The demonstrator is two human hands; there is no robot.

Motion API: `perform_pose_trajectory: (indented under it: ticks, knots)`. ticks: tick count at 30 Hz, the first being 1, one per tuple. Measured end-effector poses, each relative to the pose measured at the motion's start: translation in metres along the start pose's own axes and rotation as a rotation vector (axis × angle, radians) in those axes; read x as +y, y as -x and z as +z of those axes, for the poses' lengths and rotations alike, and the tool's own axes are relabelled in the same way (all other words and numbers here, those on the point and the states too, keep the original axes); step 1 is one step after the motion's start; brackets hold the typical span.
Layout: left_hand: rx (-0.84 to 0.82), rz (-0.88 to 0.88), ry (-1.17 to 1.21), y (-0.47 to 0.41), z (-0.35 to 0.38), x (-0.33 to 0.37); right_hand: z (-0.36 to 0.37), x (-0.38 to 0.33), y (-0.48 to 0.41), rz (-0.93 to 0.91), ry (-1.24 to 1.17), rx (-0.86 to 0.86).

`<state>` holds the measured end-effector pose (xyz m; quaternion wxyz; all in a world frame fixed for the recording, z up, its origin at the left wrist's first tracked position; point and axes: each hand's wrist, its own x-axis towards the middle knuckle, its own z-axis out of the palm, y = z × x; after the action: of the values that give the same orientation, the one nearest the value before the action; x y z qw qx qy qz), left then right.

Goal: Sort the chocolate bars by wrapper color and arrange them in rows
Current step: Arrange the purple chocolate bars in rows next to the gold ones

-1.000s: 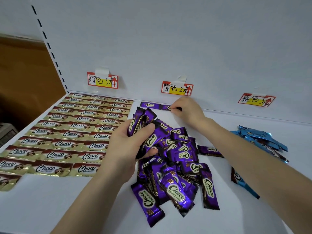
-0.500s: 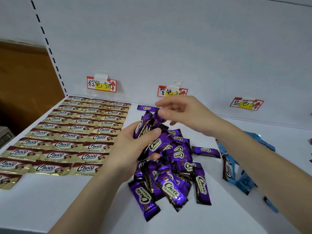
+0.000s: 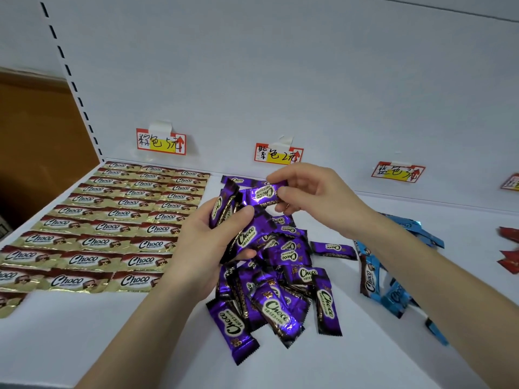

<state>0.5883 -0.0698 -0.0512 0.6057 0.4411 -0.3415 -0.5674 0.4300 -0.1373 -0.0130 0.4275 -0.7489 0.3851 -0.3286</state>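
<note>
My left hand (image 3: 209,245) grips a bunch of purple Choco bars (image 3: 224,209) above the middle of the shelf. My right hand (image 3: 311,197) pinches one purple bar (image 3: 262,193) by its end, just above that bunch. A loose pile of purple bars (image 3: 276,299) lies under both hands. One purple bar (image 3: 237,180) lies flat by the back wall, below the purple price tag (image 3: 278,154). Gold-and-brown bars (image 3: 112,226) fill neat rows on the left. Blue bars (image 3: 393,290) lie heaped on the right.
Price tags hang on the white back wall: a brown one (image 3: 161,141), and a blue one (image 3: 397,172). Red bars (image 3: 509,248) show at the far right edge. The shelf's front strip (image 3: 112,346) is bare white. A brown floor lies beyond the left edge.
My right hand left the bar it laid by the back wall, came back to the bunch in my left hand and now pinches a single purple bar. The view shifted right.
</note>
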Motion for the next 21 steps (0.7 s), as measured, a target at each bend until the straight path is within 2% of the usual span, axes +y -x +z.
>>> perform_pose_trajectory:
  ticks: [4,6,9,11,14,15,17,21]
  knots:
    - [-0.008,0.003,-0.018,-0.001,0.0,-0.001,0.002,0.002,0.0,0.014,-0.04,0.034]
    - [-0.015,-0.006,-0.034,-0.001,0.0,-0.002,0.006,0.006,-0.002,0.124,-0.221,0.07]
    - [-0.03,-0.01,-0.051,-0.001,-0.001,-0.003,0.016,0.012,-0.003,0.301,-0.551,-0.001]
    - [-0.024,-0.011,-0.051,-0.002,-0.001,-0.004,0.015,0.013,-0.006,0.325,-0.619,-0.001]
    - [0.002,-0.03,-0.052,-0.004,-0.001,-0.005,-0.007,0.018,-0.019,0.284,-0.692,0.109]
    - [0.011,-0.036,-0.057,-0.004,-0.002,-0.005,-0.017,0.023,-0.023,0.28,-0.637,0.158]
    - [0.027,-0.043,-0.067,-0.006,-0.003,-0.006,-0.037,0.037,-0.03,0.303,-0.352,0.239]
    - [0.05,-0.053,-0.078,-0.008,-0.003,-0.008,-0.061,0.065,-0.043,0.335,0.251,0.105]
